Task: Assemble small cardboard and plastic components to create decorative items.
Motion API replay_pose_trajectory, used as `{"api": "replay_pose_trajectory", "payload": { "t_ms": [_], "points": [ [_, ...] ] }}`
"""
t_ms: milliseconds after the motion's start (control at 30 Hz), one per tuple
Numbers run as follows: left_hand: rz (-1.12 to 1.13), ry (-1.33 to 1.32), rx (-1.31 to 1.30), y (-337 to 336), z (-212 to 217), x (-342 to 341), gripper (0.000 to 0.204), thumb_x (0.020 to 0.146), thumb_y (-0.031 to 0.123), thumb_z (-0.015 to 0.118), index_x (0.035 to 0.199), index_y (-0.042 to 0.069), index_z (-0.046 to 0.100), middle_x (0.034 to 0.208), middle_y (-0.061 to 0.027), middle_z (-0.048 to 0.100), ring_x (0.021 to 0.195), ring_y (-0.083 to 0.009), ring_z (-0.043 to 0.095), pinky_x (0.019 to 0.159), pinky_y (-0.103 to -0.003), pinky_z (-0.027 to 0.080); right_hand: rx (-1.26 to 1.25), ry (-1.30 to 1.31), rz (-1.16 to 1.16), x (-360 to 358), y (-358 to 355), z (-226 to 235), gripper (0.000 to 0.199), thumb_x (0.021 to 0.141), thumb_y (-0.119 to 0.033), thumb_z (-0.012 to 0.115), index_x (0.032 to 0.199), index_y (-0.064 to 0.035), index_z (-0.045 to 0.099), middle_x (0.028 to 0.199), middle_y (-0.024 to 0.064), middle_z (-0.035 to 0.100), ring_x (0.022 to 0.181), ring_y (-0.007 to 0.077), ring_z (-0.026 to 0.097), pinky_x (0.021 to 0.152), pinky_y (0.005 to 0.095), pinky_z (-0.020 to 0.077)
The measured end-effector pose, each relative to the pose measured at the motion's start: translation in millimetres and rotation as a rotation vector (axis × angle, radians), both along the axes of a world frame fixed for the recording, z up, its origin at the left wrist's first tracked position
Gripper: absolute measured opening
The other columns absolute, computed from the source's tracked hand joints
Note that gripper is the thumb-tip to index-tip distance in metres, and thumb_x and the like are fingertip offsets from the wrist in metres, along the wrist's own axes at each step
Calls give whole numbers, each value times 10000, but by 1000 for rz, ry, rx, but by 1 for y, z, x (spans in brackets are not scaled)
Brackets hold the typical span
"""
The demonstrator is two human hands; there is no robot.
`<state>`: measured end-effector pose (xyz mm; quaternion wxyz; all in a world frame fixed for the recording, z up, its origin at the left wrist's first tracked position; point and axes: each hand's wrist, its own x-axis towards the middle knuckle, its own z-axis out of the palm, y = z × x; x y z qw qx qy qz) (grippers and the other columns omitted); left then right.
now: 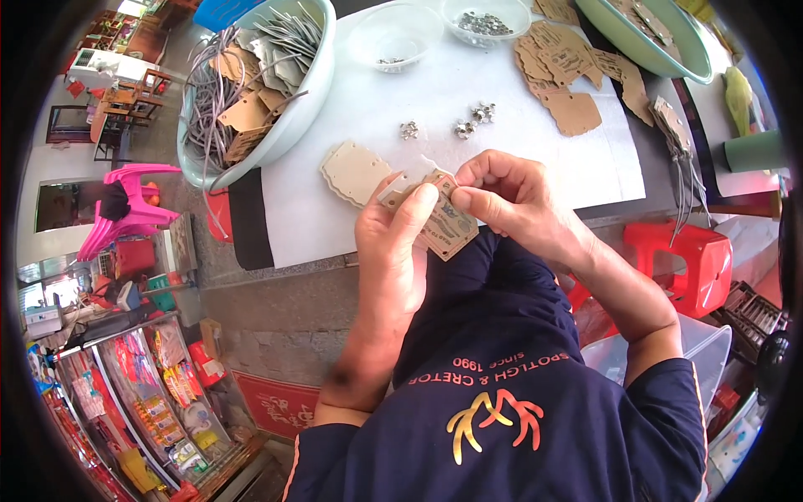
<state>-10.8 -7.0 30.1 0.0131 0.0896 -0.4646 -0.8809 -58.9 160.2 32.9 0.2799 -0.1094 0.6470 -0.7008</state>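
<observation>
My left hand [391, 234] is closed round a small stack of brown cardboard tags [450, 226] with printing and small holes, its thumb lying on top. At the upper right corner of that stack, my right hand [523, 201] is closed in a pinch; whatever sits between its fingertips is hidden. Beside my left hand lies a pile of pale, scalloped-edge tags [353, 171] on the white sheet [309, 230]. Beyond both hands are small heaps of shiny metal fasteners [483, 112], with another little heap of fasteners [408, 130] to their left.
A pale green basin [288, 134] of cords and tags stands at the left. Farther back are two clear bowls [393, 38] with metal pieces. Brown tags [556, 63] are piled at the right, near another green basin [669, 50]. A red stool [682, 268] is beside the table.
</observation>
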Motion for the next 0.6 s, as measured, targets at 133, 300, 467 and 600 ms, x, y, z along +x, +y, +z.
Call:
{"api": "replay_pose_trajectory", "payload": {
  "t_ms": [133, 300, 467, 600],
  "points": [
    [-137, -127, 137, -9, -5, 1, 205, 920, 109, 611, 1096, 5, 615, 1001, -61, 663, 930, -117, 616, 849, -292, 484, -34, 28, -21, 2, 0, -4, 198, 930, -173, 663, 1013, 3, 631, 820, -21, 627, 722, 9, 554, 609, 185, 463],
    [-181, -168, 137, -13, -10, 6, 219, 916, 121, 615, 1107, 14, 607, 1025, -55, 653, 939, -121, 611, 855, -300, 480, 8, -21, 32, 4, 3, -4, 178, 937, -154, 654, 1011, 5, 626, 825, -20, 626, 747, 14, 564, 632, 187, 476],
    [-161, -219, 211, -14, -13, 10, 220, 914, 123, 617, 1111, 24, 607, 1029, -53, 653, 946, -121, 608, 859, -303, 478, 10, -33, 55, 5, 1, -4, 181, 940, -150, 649, 1030, 3, 617, 851, -14, 629, 768, 18, 568, 649, 189, 480],
    [-187, -233, 238, -15, -17, 9, 212, 912, 124, 619, 1101, 27, 610, 1032, -54, 654, 956, -125, 607, 865, -302, 476, 25, -54, 65, 4, 3, -2, 175, 944, -146, 641, 1036, 0, 610, 867, -14, 629, 777, 19, 567, 653, 192, 479]
  ]
}}
